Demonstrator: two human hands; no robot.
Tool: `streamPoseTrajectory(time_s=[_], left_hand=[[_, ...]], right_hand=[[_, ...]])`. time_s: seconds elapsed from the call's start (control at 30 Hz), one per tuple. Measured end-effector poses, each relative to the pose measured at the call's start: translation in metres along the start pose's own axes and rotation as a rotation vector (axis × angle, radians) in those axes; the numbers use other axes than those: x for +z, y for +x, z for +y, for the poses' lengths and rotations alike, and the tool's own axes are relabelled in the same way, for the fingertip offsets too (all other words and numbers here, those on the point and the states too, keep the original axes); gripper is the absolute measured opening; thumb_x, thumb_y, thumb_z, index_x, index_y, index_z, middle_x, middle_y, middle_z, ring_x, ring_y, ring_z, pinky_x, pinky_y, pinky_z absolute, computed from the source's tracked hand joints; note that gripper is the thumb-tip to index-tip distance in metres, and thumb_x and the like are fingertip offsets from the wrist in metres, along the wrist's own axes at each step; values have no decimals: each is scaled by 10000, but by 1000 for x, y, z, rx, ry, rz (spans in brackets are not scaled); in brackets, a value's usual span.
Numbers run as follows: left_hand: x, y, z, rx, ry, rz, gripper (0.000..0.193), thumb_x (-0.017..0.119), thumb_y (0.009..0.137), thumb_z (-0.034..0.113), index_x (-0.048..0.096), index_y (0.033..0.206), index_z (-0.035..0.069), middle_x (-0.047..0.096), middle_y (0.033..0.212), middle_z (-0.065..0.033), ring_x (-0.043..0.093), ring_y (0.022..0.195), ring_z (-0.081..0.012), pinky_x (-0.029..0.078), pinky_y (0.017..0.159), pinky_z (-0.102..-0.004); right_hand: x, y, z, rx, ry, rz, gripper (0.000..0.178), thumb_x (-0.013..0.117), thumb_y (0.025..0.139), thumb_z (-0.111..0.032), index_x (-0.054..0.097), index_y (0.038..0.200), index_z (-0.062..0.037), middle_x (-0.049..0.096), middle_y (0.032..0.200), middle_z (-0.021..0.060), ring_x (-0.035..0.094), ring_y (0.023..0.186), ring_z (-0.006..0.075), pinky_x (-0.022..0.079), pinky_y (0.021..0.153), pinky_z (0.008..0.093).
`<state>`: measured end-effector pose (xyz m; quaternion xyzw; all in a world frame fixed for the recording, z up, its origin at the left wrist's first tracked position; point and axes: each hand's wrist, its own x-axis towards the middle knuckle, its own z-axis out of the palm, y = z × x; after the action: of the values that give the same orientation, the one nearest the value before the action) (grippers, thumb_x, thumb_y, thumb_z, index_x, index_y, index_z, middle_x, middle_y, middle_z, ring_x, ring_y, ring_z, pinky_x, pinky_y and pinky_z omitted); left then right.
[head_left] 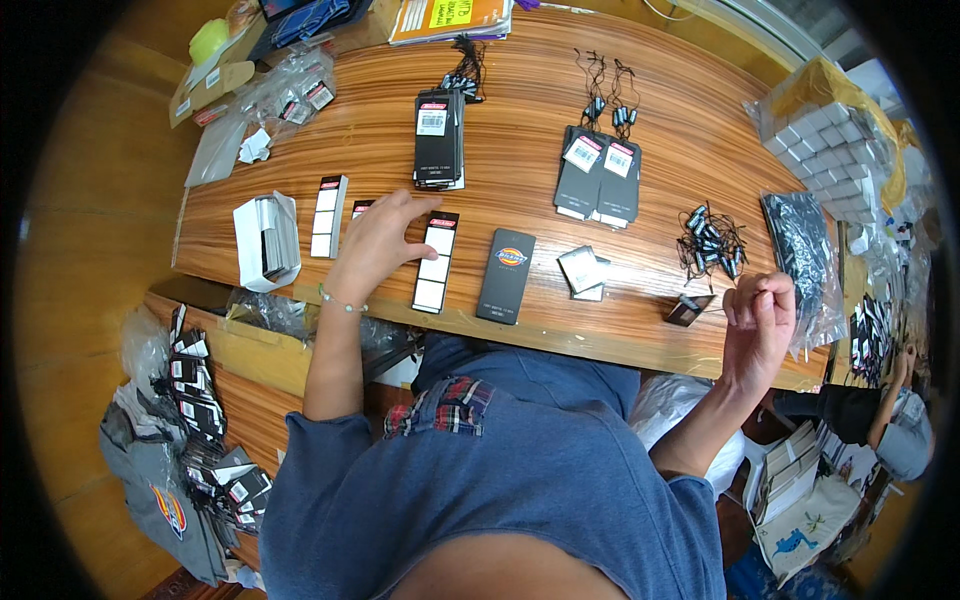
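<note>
My left hand is over the table's near-left part, thumb and fingers apart. Its thumb tip reaches the edge of a narrow black tag with white labels; whether they touch I cannot tell. Part of another small tag shows by the fingers. At the right, my right hand is closed in a pinch on a thin black hang-tag string. A small dark tag with a string toggle lies or hangs at its left. Between the hands are a dark grey tag and small white tags.
A stack of grey tags, two stringed tags and a heap of black strings lie on the table. A white box of tags stands left; wrapped white boxes and a plastic bag stand right. Another person is at far right.
</note>
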<state>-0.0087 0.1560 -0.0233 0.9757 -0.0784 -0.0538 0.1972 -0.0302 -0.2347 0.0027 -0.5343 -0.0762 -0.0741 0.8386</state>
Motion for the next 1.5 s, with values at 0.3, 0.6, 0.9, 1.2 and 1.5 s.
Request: streamPoseTrajectory(time_s=[0.3,0.6,0.9,1.2,1.5], left_hand=[[9,-4,0,112,-116,114,516,759,577,136,572,1053,66,508,1037,-73,480,1016,-265,399,868,-360],[15,-5,-7,124,-179,187,415,727,641,55,537,1009,34,536,981,-74,535,913,-209,440,803,-312],[3,10,92,91,-990,22,255,623,792,-6,530,1028,26,591,782,-17,511,684,-32,437,626,-164],[39,35,177,407,-846,38,209,644,770,2,592,971,20,662,886,-61,645,807,-124,516,650,-210],[41,34,182,502,-765,103,235,620,767,-24,622,997,29,661,907,-65,649,804,-130,519,632,-224]], right_hand=[[14,-3,2,115,-200,11,210,543,822,11,514,1030,23,560,716,43,489,608,83,368,553,192],[17,-5,-1,132,-185,0,193,546,822,19,523,1013,22,562,716,36,498,626,78,374,569,192],[35,-11,0,82,-324,25,189,535,813,38,518,997,-1,543,716,1,498,648,50,372,578,169],[51,-13,16,-63,-531,101,119,537,791,58,472,845,-25,457,667,-42,386,588,-1,290,495,157],[47,-12,17,-35,-458,70,135,537,783,60,463,854,-28,431,679,-44,364,602,14,306,519,166]])
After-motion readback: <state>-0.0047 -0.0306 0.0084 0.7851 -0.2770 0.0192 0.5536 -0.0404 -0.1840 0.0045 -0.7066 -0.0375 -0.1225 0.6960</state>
